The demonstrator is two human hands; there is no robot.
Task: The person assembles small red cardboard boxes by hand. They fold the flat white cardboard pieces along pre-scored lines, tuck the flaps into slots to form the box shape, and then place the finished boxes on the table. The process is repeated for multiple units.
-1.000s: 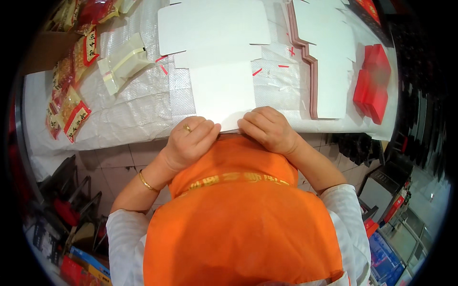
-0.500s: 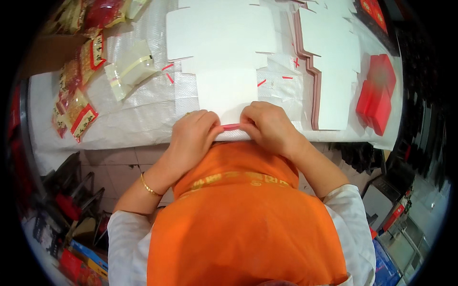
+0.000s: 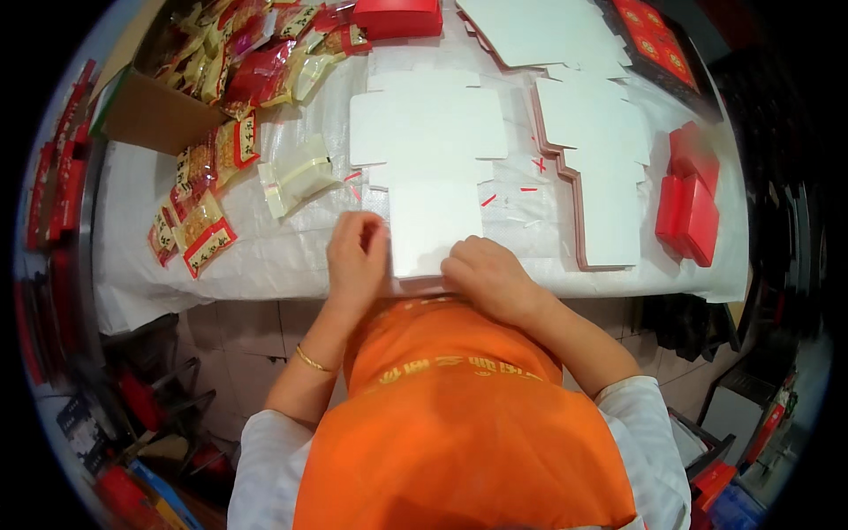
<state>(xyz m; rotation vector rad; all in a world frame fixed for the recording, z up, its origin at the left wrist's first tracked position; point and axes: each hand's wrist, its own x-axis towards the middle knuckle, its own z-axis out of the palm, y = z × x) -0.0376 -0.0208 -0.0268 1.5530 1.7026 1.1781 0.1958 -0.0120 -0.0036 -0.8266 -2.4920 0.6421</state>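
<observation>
A flat white die-cut carton blank (image 3: 433, 203) lies on the white woven sheet (image 3: 291, 265) in front of me, its narrow flap toward me and its wide slotted part beyond. My right hand (image 3: 488, 276) grips the near right corner of that flap, with fingers curled over the edge. Just off the flap's left edge is my left hand (image 3: 358, 261). Its fingers are loosely bent, a gap shows between thumb and fingers, and I see nothing in it. A reddish strip of the blank's underside shows at the near edge.
More carton blanks (image 3: 596, 177) are stacked to the right, beside small red boxes (image 3: 689, 208). Wrapped snack packs (image 3: 208, 234) and a cardboard box (image 3: 159, 115) of them are on the left. A pale sachet (image 3: 300, 177) lies nearer the middle. A red box (image 3: 397, 18) stands at the back.
My left hand has let go of the flap's near edge and moved up beside its left side. My right hand stays at the near right corner. The view has shifted, showing more of the table's far side.
</observation>
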